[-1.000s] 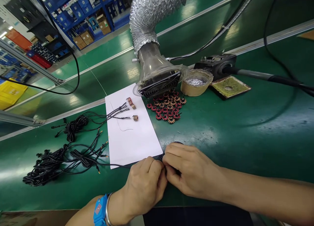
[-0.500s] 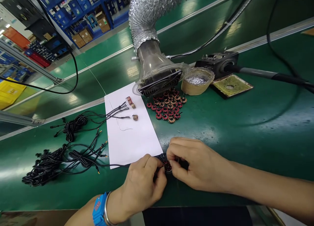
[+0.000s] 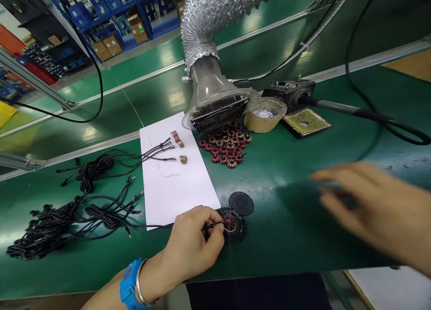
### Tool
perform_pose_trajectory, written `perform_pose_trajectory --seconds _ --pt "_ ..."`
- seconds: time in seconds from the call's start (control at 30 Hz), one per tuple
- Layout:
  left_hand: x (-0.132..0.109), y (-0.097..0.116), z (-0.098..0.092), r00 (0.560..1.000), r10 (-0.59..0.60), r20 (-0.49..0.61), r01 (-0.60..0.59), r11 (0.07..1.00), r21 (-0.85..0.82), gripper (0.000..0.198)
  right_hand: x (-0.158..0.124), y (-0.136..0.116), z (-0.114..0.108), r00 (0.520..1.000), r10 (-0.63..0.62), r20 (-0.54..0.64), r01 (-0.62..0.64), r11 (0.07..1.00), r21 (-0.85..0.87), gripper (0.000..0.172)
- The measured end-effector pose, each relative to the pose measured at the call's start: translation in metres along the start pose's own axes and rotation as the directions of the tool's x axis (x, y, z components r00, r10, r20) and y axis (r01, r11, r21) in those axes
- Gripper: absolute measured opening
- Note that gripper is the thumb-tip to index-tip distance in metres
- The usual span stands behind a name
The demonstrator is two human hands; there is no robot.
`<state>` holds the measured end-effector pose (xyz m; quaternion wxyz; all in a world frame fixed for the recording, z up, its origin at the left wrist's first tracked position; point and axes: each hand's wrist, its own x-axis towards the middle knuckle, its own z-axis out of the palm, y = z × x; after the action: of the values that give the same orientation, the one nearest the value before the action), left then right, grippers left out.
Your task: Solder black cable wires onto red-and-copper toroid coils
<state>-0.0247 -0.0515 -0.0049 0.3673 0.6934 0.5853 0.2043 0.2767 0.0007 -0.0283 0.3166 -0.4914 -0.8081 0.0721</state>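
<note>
My left hand (image 3: 193, 245) is closed in a pinch on a thin black wire (image 3: 151, 225) whose end meets a small red-wound coil sitting in a round black housing (image 3: 233, 225) near the table's front edge. A flat round black lid (image 3: 241, 203) lies just behind the housing. My right hand (image 3: 363, 207) is blurred by motion, off to the right above the green table, well away from the housing; its fingers look stretched out and apart, with nothing seen in them.
A white paper sheet (image 3: 175, 175) carries three small coils and wire ends. Black wire bundles (image 3: 60, 216) lie to the left. Behind are a pile of red coils (image 3: 226, 146), a fume duct (image 3: 215, 99), a solder pot (image 3: 265, 114) and a soldering iron (image 3: 350, 109).
My right hand has let go of the housing and swung away to the right. The black lid now lies uncovered behind the housing. My left hand stays pinched on the wire.
</note>
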Motion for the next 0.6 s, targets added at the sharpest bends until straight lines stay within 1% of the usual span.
perform_pose_trajectory --seconds 0.03,0.07,0.1,0.13,0.2,0.3,0.47,0.53,0.6 --pt "0.0 0.0 0.0 1.0 -0.003 0.0 0.003 1.0 0.006 0.012 0.0 -0.021 0.009 0.991 -0.113 0.074 0.107 0.99 0.089 0.011" --pt "0.0 0.001 0.0 1.0 -0.005 -0.001 0.005 1.0 0.015 0.012 0.003 -0.041 0.018 0.976 -0.176 0.13 0.146 0.966 0.214 0.01" --pt "0.0 0.002 0.0 1.0 -0.006 -0.002 0.007 1.0 0.026 0.012 0.006 -0.059 0.026 0.957 -0.219 0.191 0.154 0.939 0.308 0.01" --pt "0.0 0.002 0.0 1.0 -0.009 -0.003 0.009 0.999 0.036 0.012 0.01 -0.073 0.034 0.93 -0.252 0.269 0.148 0.924 0.353 0.013" --pt "0.0 0.003 0.0 1.0 -0.013 -0.001 0.013 0.999 0.047 0.013 0.016 -0.09 0.047 0.897 -0.281 0.342 0.147 0.918 0.369 0.016" --pt "0.001 0.004 -0.001 1.0 -0.016 0.01 0.015 0.999 0.041 0.013 0.022 -0.093 0.056 0.88 -0.286 0.378 0.16 0.93 0.331 0.017" --pt "0.001 0.005 -0.003 1.0 -0.017 0.023 0.016 1.0 0.022 0.014 0.025 -0.089 0.058 0.844 -0.317 0.433 0.2 0.935 0.294 0.017" --pt "0.001 0.005 -0.003 0.999 -0.011 0.041 0.01 1.0 0.023 0.013 0.025 -0.09 0.061 0.843 -0.316 0.435 0.212 0.939 0.271 0.019" --pt "0.002 0.003 -0.003 0.998 -0.017 0.059 0.016 1.0 0.017 0.012 0.024 -0.091 0.065 0.855 -0.301 0.422 0.2 0.943 0.266 0.021"
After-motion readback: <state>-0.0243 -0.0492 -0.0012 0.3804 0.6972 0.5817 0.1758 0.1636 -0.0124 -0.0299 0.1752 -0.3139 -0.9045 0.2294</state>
